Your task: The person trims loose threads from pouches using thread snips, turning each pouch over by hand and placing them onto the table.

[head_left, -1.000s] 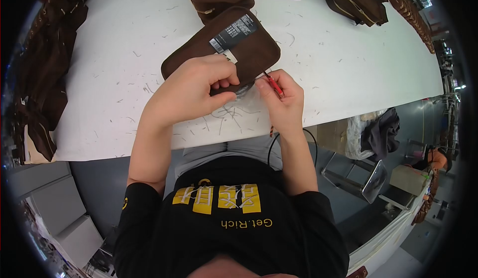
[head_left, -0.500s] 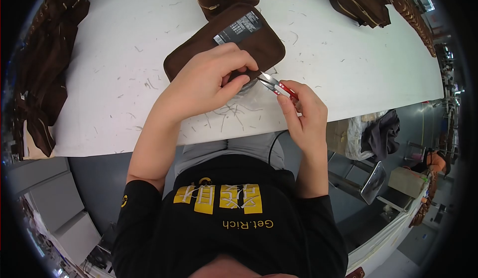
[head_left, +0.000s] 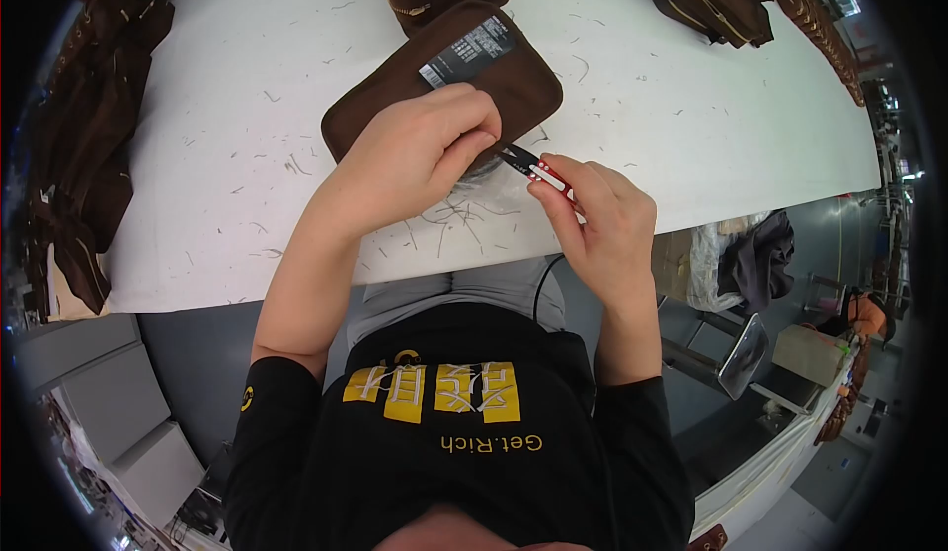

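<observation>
A brown fabric pouch (head_left: 518,92) with rounded corners lies tilted on the white table, a dark printed label (head_left: 468,52) on its upper face. My left hand (head_left: 420,146) rests over its near edge, with thumb and forefinger pinched together there; whether a thread is between the fingertips is too small to tell. In my right hand (head_left: 602,210) is a pair of red-handled thread snips (head_left: 538,171). Their dark blades are pressed together, with the tips at the pouch edge beside my left fingertips. Clear plastic (head_left: 484,178) shows partly beneath the pouch.
Thread scraps (head_left: 459,217) are scattered over the white table (head_left: 671,146). More brown bags (head_left: 706,3) lie along the far side, and a pile of brown items (head_left: 84,146) covers the left end. A metal-framed stool (head_left: 741,354) stands at the right, below table height.
The snips' blades, apart before, are now together. My right hand has turned slightly and its blade tips are closer to my left fingertips. My left fingers have drawn into a tighter pinch.
</observation>
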### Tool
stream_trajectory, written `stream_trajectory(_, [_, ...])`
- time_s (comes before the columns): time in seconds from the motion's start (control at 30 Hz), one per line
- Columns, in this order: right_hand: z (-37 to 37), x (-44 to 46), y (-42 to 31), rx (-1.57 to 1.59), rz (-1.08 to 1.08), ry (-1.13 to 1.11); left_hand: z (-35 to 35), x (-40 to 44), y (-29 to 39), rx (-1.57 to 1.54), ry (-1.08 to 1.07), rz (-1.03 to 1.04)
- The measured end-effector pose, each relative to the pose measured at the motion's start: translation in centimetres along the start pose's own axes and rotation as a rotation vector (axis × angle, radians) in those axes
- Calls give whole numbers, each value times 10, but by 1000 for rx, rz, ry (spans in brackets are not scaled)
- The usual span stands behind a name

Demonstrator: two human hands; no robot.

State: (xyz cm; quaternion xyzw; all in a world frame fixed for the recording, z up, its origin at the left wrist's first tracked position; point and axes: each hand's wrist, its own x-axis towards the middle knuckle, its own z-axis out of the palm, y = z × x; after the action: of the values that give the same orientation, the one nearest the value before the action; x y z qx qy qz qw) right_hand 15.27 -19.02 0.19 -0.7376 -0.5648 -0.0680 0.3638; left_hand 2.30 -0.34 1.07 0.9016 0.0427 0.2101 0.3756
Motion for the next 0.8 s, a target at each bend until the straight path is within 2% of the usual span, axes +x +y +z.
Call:
stream_trajectory(0.4, [1, 2, -1, -44, -65, 7, 2, 0, -3, 1, -11, 33])
stream_trajectory(0.67, [5, -2, -5, 21, 46, 4, -2, -3, -3, -30, 21, 11])
stream_trajectory(0.8, [4, -2, -8, 41, 83, -4, -9, -6, -5, 8, -43, 13])
